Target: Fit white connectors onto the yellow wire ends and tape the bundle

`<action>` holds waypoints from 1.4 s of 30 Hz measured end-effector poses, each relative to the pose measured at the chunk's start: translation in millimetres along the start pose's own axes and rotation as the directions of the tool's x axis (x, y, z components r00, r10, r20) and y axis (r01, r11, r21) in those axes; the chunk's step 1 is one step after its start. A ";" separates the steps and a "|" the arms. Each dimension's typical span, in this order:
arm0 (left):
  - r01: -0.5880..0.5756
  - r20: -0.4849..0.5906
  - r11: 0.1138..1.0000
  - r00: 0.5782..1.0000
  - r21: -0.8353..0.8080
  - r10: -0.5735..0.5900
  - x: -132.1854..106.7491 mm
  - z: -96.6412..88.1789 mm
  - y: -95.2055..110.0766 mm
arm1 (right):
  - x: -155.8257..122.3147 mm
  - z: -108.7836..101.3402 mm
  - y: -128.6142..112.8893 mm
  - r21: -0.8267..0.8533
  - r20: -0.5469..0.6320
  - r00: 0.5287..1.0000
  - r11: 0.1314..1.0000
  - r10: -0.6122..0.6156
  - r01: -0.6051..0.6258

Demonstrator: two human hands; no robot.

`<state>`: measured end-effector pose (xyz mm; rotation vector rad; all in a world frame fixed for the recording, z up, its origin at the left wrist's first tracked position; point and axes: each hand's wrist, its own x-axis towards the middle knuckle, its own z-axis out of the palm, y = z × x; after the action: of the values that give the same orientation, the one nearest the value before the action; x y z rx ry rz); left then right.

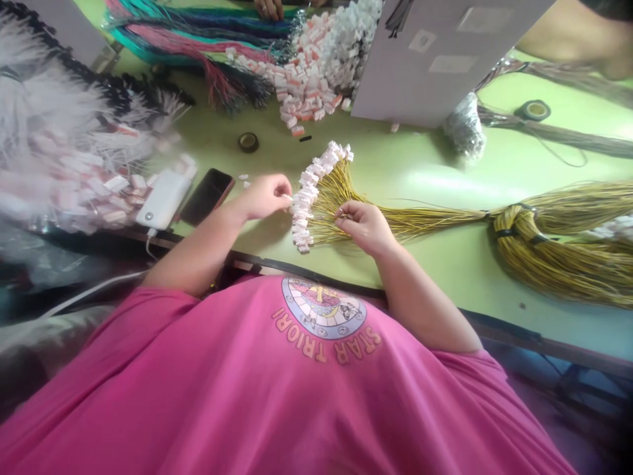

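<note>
A fan of thin yellow wires (341, 181) lies on the green table, with small white connectors (309, 181) lined up along its left ends. My left hand (267, 196) is just left of that row, its thumb and fingertips pinched on a small white connector. Over the fanned wires, my right hand (366, 225) pinches a yellow wire between thumb and forefinger. To the right the wires narrow into a tied bundle (487, 216), beside a thick coil of the same wire (519, 244) bound with black tape.
Left of my left hand lie a phone (208, 196) and a white power bank (165, 198) with a cable. A tape roll (248, 142) and heaped connectors (309, 86) are farther back. A grey panel (395, 72) stands behind the wires. Another person's hand (270, 8) shows at the top.
</note>
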<state>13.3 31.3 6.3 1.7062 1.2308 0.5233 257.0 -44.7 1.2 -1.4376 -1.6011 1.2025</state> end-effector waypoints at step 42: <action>0.238 0.204 0.720 0.969 -0.651 -0.136 -24.0 69.9 26.8 | -12.5 20.8 20.0 -0.605 -0.048 0.856 0.697 -0.515 0.385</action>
<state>70.5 -22.4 0.7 0.9634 0.9315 0.6171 247.6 -61.6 -23.6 -1.3218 -2.1036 0.2512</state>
